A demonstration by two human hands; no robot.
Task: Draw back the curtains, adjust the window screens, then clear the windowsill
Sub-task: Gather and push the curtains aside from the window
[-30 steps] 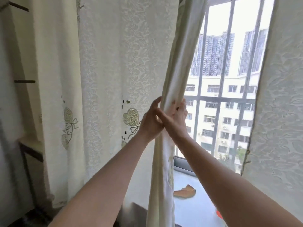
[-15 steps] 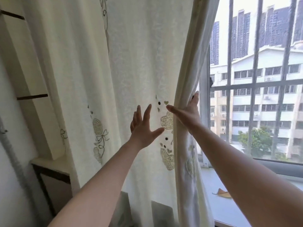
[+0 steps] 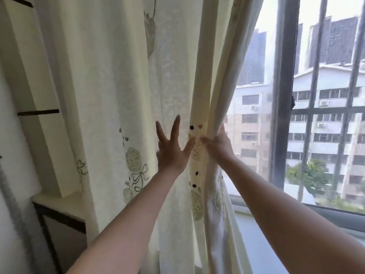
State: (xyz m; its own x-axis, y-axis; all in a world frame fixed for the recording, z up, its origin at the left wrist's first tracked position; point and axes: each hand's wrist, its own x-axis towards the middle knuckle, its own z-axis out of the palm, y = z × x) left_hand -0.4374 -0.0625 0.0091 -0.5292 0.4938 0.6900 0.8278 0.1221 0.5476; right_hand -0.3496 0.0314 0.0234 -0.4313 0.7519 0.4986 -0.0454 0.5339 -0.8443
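A cream curtain (image 3: 110, 80) with embroidered heart motifs hangs across the left and middle of the view. Its gathered edge (image 3: 209, 107) falls in thick folds down the centre. My right hand (image 3: 218, 144) grips that bunched edge from the window side, fingers wrapped into the folds. My left hand (image 3: 171, 147) is spread flat against the curtain face just left of the folds, fingers apart, thumb touching the bunched fabric. The window (image 3: 282, 95) with dark frame and outer bars is uncovered on the right. The pale windowsill (image 3: 256, 242) runs along the bottom right.
A white shelf unit with dark edges (image 3: 59, 206) stands against the wall at the left. Outside are buildings and a tree.
The curtain edge has moved left, uncovering more window. My left hand let go of the folds and now lies flat on the fabric. The view has shifted closer and left.
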